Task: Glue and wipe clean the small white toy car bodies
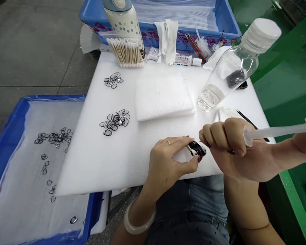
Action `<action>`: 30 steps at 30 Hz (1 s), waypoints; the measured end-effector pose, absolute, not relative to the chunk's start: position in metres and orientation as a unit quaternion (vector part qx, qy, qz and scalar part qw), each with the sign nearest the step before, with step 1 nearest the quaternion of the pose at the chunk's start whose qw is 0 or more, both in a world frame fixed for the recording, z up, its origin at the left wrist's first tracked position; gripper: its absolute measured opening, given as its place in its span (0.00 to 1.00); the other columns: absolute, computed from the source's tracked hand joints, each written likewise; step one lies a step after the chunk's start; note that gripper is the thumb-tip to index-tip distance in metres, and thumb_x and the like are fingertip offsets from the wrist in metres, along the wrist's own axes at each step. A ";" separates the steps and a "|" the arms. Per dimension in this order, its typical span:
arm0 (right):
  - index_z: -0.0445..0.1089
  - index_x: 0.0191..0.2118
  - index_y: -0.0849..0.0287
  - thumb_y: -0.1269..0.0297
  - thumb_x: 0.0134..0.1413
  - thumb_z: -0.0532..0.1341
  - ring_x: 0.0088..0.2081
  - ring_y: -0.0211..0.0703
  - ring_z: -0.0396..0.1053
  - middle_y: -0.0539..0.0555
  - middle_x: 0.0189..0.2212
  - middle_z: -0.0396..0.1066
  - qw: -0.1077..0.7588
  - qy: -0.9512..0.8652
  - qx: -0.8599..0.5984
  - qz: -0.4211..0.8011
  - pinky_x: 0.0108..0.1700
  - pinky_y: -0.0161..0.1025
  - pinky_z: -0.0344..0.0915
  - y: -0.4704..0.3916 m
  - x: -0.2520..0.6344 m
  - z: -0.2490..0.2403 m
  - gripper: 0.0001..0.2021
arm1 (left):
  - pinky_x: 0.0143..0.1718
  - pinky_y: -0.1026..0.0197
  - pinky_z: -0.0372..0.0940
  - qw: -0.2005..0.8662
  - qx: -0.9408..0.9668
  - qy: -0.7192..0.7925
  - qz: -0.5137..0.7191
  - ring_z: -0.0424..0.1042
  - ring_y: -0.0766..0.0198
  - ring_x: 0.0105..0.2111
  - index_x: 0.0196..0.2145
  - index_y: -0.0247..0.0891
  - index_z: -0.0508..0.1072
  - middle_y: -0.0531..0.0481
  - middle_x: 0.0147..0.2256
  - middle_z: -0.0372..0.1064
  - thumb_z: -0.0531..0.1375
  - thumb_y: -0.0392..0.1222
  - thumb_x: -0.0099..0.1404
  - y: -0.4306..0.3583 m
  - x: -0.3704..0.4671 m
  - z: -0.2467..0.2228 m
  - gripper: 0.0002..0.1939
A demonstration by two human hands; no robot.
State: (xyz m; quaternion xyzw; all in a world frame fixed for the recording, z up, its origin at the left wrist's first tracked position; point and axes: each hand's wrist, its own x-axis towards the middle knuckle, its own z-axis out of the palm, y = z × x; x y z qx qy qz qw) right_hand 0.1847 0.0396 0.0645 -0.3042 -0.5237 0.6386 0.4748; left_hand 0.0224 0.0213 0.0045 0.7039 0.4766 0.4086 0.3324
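Observation:
My left hand (172,161) pinches a small black-and-white toy car (197,148) between thumb and fingers, just above the white foam board (91,166). Closed around a translucent syringe (275,132) is my right hand (234,146), its thumb at the plunger end. The syringe's front end is hidden by my curled fingers, close to the car's right side. Two piles of thin black rings, a larger pile (115,121) and a smaller pile (113,80), lie on the board to the left.
A white foam block (164,97) sits mid-board. Behind it are cotton swabs (126,51), a dotted bottle (124,20), a glue-like tube (185,60) and a blue bin (233,25). A clear bottle (228,68) stands right. Lower left, a blue tray (17,105) holds more rings.

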 end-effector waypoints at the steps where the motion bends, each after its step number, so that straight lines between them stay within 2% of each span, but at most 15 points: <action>1: 0.51 0.20 0.57 0.49 0.65 0.54 0.22 0.40 0.46 0.48 0.17 0.44 0.500 -0.503 -0.301 0.637 0.29 0.41 0.50 0.039 0.184 0.063 0.26 | 0.43 0.50 0.69 0.331 0.704 0.476 0.409 0.79 0.55 0.41 0.40 0.42 0.78 0.52 0.41 0.80 0.67 0.38 0.55 0.021 0.022 0.004 0.13; 3: 0.51 0.19 0.57 0.54 0.67 0.52 0.21 0.38 0.44 0.47 0.16 0.44 0.538 -0.470 -0.289 0.638 0.29 0.40 0.50 0.038 0.181 0.061 0.25 | 0.42 0.51 0.70 0.328 0.705 0.475 0.411 0.79 0.55 0.40 0.40 0.42 0.78 0.52 0.40 0.80 0.67 0.38 0.55 0.022 0.022 0.004 0.13; 6: 0.51 0.19 0.57 0.57 0.69 0.50 0.20 0.37 0.42 0.47 0.15 0.43 0.535 -0.449 -0.280 0.659 0.29 0.40 0.48 0.037 0.178 0.059 0.25 | 0.42 0.51 0.70 0.322 0.707 0.478 0.410 0.79 0.55 0.39 0.40 0.42 0.78 0.52 0.39 0.80 0.68 0.39 0.55 0.022 0.022 0.005 0.12; 10: 0.53 0.19 0.57 0.49 0.69 0.47 0.20 0.37 0.40 0.46 0.15 0.42 0.545 -0.424 -0.293 0.661 0.28 0.40 0.48 0.035 0.178 0.055 0.27 | 0.42 0.52 0.71 0.323 0.706 0.479 0.409 0.79 0.56 0.39 0.39 0.42 0.79 0.52 0.39 0.80 0.68 0.40 0.56 0.022 0.022 0.006 0.11; 15: 0.54 0.20 0.57 0.37 0.65 0.44 0.20 0.36 0.39 0.46 0.17 0.42 0.555 -0.425 -0.292 0.652 0.28 0.40 0.48 0.034 0.178 0.053 0.31 | 0.42 0.52 0.70 0.324 0.704 0.481 0.411 0.79 0.55 0.39 0.39 0.41 0.79 0.52 0.39 0.81 0.68 0.40 0.56 0.022 0.023 0.005 0.11; 22: 0.51 0.18 0.57 0.31 0.60 0.47 0.20 0.36 0.39 0.46 0.15 0.40 0.524 -0.457 -0.299 0.653 0.26 0.39 0.45 0.037 0.176 0.064 0.33 | 0.42 0.50 0.70 0.329 0.706 0.480 0.404 0.79 0.54 0.41 0.40 0.42 0.79 0.51 0.40 0.80 0.68 0.41 0.57 0.021 0.021 0.006 0.11; 30: 0.48 0.16 0.58 0.31 0.59 0.48 0.19 0.34 0.41 0.46 0.14 0.40 0.531 -0.431 -0.320 0.656 0.24 0.38 0.44 0.039 0.170 0.076 0.35 | 0.42 0.49 0.71 0.329 0.704 0.481 0.406 0.79 0.54 0.41 0.41 0.41 0.79 0.50 0.41 0.80 0.68 0.41 0.58 0.021 0.023 0.004 0.12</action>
